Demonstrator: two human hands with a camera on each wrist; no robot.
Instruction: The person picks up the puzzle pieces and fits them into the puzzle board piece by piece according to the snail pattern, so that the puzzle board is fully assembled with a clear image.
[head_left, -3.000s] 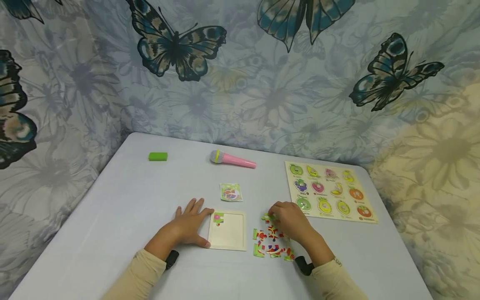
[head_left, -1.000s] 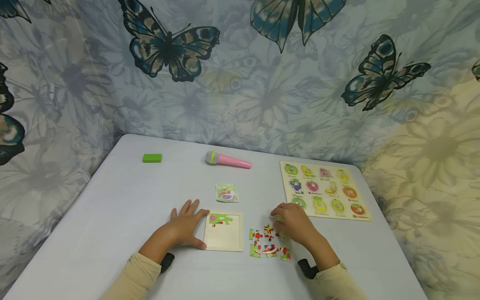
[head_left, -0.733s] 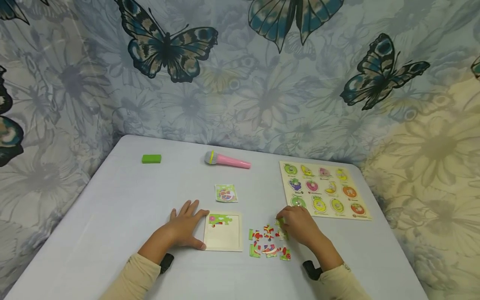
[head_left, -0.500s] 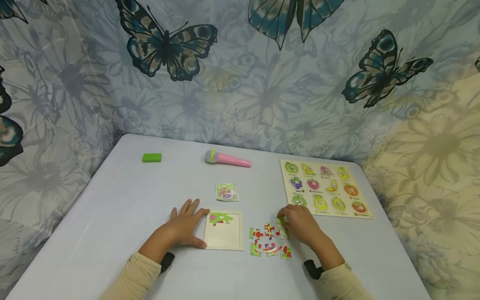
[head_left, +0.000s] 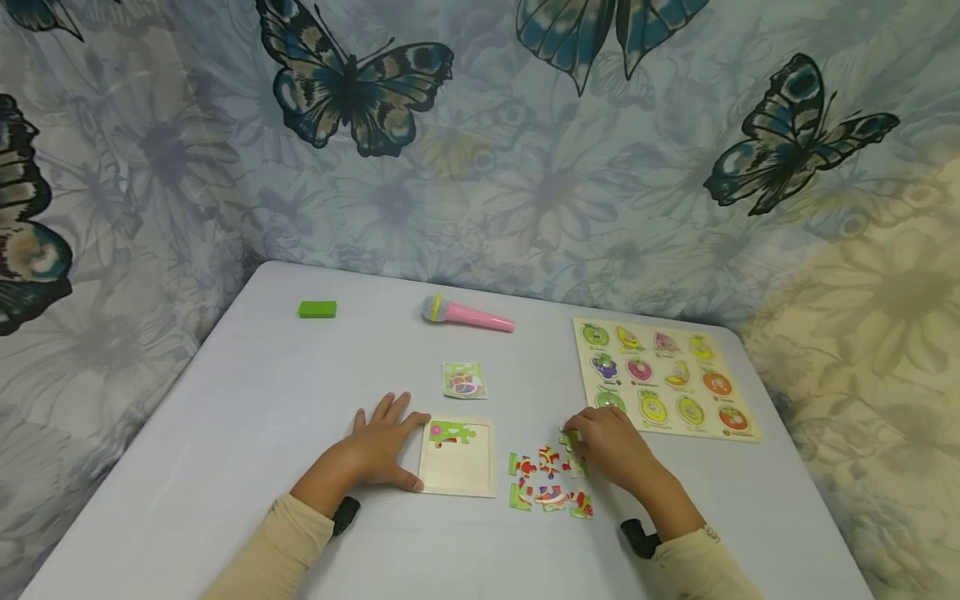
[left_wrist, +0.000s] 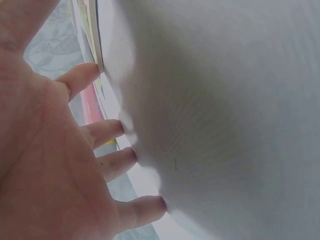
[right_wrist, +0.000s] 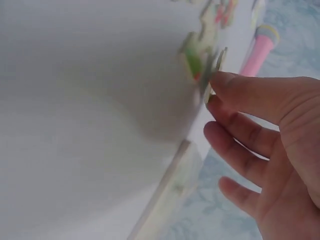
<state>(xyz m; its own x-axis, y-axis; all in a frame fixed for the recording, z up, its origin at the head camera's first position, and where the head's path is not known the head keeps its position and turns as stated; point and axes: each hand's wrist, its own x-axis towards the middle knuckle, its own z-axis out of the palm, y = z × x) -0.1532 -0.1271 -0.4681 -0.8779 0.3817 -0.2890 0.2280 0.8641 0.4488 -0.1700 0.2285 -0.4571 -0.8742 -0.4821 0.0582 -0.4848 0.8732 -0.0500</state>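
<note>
My left hand [head_left: 378, 450] lies with spread fingers at the left side of a square wooden puzzle tray [head_left: 457, 479], index finger and thumb touching its edge. Joined green jigsaw pieces [head_left: 452, 432] occupy the tray's upper left. To the right of it is a group of loose jigsaw pieces [head_left: 553, 497] in red, white and green. Over the far right of this group, my right hand [head_left: 613, 446] pinches a jigsaw piece [right_wrist: 221, 59] between thumb and index finger; the right wrist view shows it tilted on edge. Its printed face is mostly hidden.
A small picture card [head_left: 465, 381] lies beyond the tray. Farther back are a pink toy microphone [head_left: 480, 317] and a green block [head_left: 317, 309]. The fruit puzzle board [head_left: 633, 414] lies just beyond my right hand. A patterned wall [head_left: 487, 208] borders the table's back.
Three seconds ago the tray's corner held a single piece; now a second green one adjoins it. My right hand has shifted right over the loose pieces. The left hand stays at the tray.
</note>
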